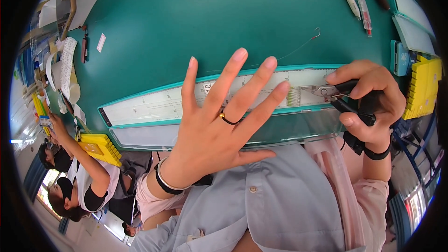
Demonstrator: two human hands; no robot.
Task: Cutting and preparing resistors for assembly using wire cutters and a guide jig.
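My left hand [219,102] is spread flat with its fingers apart over a long teal case [158,90] that has a ruled white scale inside. Part of the scale is hidden behind the fingers. In my right hand [385,95] is a pair of small pliers [325,91] with black handles, its tips pointing left. Those tips lie by a row of fine pale-green loops [294,97] at the right part of the scale. A fish hook [317,33] on thin line rests on the green mat beyond the case; the line runs back toward my left fingertips.
A clear lid [294,128] hangs along the near side of the case. Pens [361,7] lie at the far right, near yellow ribbed blocks [422,88] and small boxes [410,32]. Leftward are a paper strip [68,63], another yellow block [99,148] and a co-worker's arm [79,137].
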